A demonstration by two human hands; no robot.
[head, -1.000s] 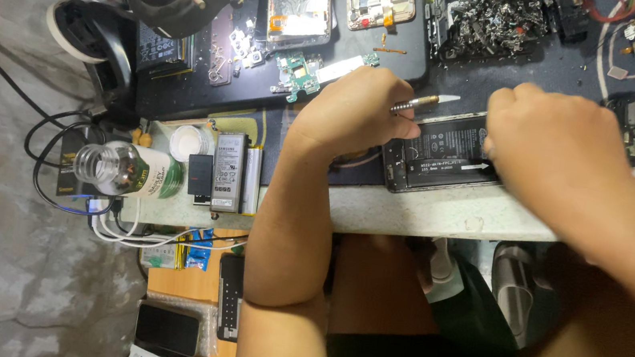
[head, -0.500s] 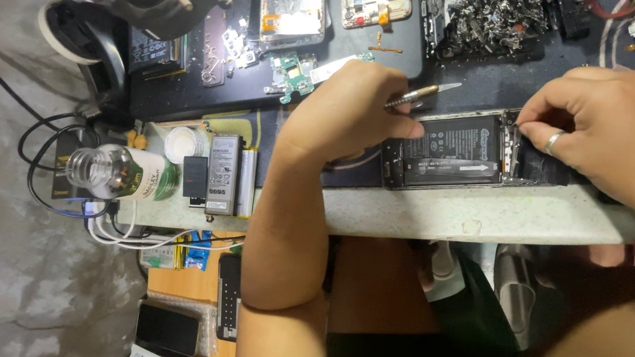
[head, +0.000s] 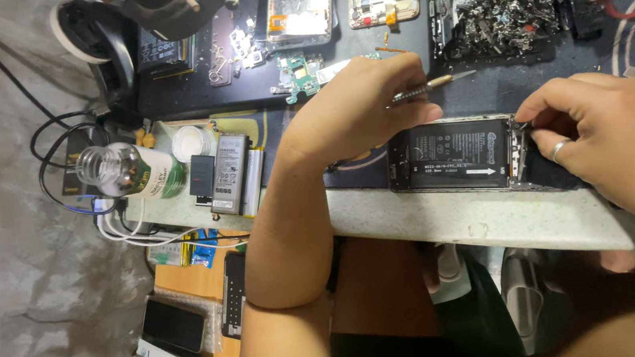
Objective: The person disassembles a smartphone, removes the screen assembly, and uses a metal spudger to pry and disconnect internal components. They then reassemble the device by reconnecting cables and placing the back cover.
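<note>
Opened phone (head: 462,154) lies lengthwise along the bench edge; left hand (head: 362,107) pinches tweezers (head: 425,91), right hand (head: 613,134) grip seemingly pinching inside it

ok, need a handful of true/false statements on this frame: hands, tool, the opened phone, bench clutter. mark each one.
1. The left hand holds a thin metal tool. True.
2. The opened phone lies face up with its screen lit. False: its back is off and a black battery shows.
3. The right hand wears a ring and pinches at the phone's edge beside the battery. True.
4. A clear glass bottle stands upright beside the phone. False: it lies on its side at the far left end of the bench, away from the phone.
5. A heap of small metal parts sits in a tray beyond the hands. True.
</note>
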